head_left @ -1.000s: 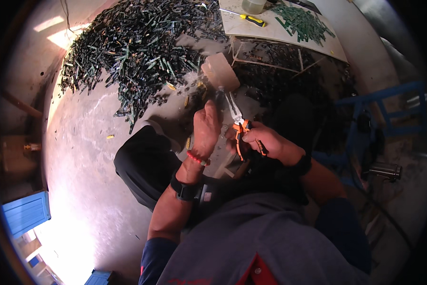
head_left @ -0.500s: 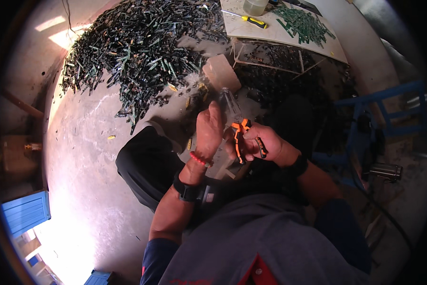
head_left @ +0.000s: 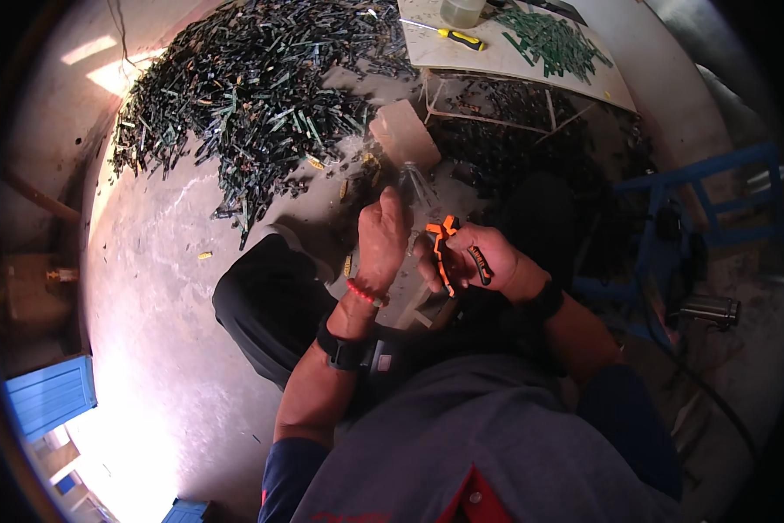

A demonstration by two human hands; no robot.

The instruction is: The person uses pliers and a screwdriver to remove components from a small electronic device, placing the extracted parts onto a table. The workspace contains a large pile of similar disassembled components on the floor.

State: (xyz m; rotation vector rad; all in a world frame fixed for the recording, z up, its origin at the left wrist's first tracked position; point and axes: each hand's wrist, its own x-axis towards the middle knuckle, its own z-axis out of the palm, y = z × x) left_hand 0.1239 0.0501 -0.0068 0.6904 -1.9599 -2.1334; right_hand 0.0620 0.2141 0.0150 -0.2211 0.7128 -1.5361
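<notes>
My right hand (head_left: 496, 257) is wrapped round pliers (head_left: 445, 258) with orange and black handles, held in front of my lap. Their jaws are hard to make out. Beside them, my left hand (head_left: 380, 240) is closed with the thumb on top; whatever its fingers may grip is hidden. Just beyond both hands stands a pinkish block (head_left: 404, 133), with a pale, shiny forked piece (head_left: 419, 186) at its near side. Several small yellow pieces (head_left: 344, 189) lie on the floor left of the block.
A large heap of dark, narrow strips (head_left: 270, 105) covers the floor ahead. On a low white table (head_left: 427, 54), right of it, are a yellow-black screwdriver (head_left: 461, 39), a tub (head_left: 462, 12) and green strips (head_left: 553, 44). A blue metal frame (head_left: 697, 179) stands at the right.
The pliers have turned slightly in my right hand, and their handles sit a little differently. My left hand stays closed in nearly the same place. The whole view has shifted slightly.
</notes>
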